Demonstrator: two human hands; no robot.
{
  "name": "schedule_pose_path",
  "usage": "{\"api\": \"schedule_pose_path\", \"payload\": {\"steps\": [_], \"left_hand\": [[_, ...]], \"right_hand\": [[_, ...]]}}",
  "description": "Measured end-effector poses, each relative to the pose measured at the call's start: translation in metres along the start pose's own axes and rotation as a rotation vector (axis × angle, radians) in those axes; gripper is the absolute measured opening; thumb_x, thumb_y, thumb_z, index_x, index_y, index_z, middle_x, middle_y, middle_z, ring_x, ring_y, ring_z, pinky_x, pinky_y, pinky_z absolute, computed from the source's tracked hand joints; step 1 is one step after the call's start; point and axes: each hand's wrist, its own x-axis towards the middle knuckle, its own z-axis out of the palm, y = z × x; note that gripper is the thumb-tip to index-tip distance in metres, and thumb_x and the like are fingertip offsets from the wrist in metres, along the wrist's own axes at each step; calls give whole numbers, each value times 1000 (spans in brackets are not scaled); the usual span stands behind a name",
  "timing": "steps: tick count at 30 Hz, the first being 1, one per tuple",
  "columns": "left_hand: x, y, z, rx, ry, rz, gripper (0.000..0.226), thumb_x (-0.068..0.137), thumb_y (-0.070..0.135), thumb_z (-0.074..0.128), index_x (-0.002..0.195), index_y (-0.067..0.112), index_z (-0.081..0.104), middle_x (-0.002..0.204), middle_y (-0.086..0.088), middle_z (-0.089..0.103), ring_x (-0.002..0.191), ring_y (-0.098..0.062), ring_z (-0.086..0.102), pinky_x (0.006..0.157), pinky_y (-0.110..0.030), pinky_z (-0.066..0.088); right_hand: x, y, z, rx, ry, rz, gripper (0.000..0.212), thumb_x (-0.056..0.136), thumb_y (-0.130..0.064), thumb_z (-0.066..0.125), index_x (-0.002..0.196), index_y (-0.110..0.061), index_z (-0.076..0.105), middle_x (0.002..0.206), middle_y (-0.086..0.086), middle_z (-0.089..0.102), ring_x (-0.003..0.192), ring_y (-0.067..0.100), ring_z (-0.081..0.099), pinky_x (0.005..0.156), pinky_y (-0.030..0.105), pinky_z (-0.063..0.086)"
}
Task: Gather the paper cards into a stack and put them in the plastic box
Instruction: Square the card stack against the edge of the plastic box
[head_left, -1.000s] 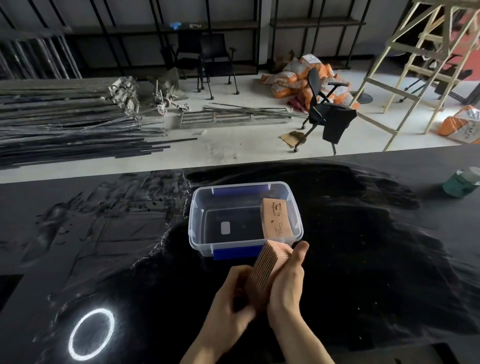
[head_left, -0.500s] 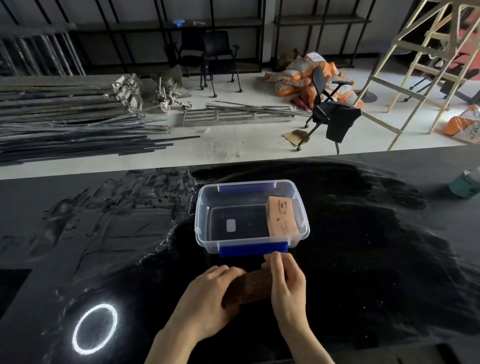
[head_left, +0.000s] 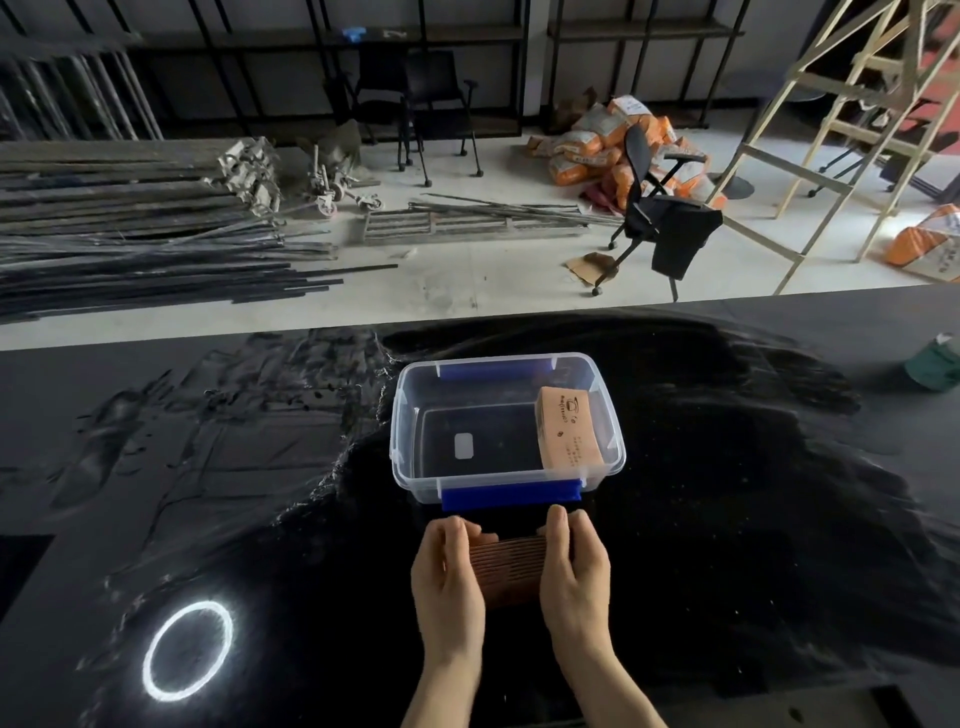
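Note:
A clear plastic box (head_left: 405, 415) with blue latches stands on the black table. One stack of tan paper cards (head_left: 569, 428) lies inside it against the right wall. Just in front of the box, a second stack of cards (head_left: 510, 569) stands on edge on the table. My left hand (head_left: 449, 577) presses its left end and my right hand (head_left: 574, 571) presses its right end, so the stack is squeezed between them. The card edges show as thin lines between my fingers.
A green-capped container (head_left: 935, 364) sits at the table's far right edge. A bright ring of light (head_left: 187, 649) reflects on the table at the lower left. Beyond the table's far edge is a floor with metal bars, chairs and a wooden ladder.
The card stack was tilted up near the box's front edge in both hands. It has come down onto the table and turned crosswise, with one hand now at each end.

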Motion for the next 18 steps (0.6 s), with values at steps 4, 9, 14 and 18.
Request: {"api": "schedule_pose_path", "payload": {"steps": [4,9,14,18], "left_hand": [[8,2,0,40,135,42,47,107,33,44,65,14,55,67,-14,73,63,-25,68,60,-34,54],[14,-2,4,127,268,130,53,107,33,45,55,23,50,57,-7,71,52,-14,65,57,-29,48],[15,4,9,24,315,136,58,106,31,48,49,29,50,46,1,61,50,-17,67,51,-9,46],[19,2,14,26,331,169,51,107,30,46,56,29,55,45,2,63,47,-11,66,49,-7,45]], "right_hand": [[-4,-3,8,119,12,5,55,104,-45,41,72,-3,58,68,17,61,56,8,57,51,20,52],[-4,2,22,102,106,-20,60,101,-48,39,67,-3,57,62,16,60,52,10,56,50,24,50],[-2,1,24,113,169,-25,61,100,-50,37,60,-7,54,52,-1,60,49,3,55,49,19,51],[4,1,26,125,188,-49,60,99,-51,38,58,-10,55,53,-3,64,47,2,57,51,15,52]]}}
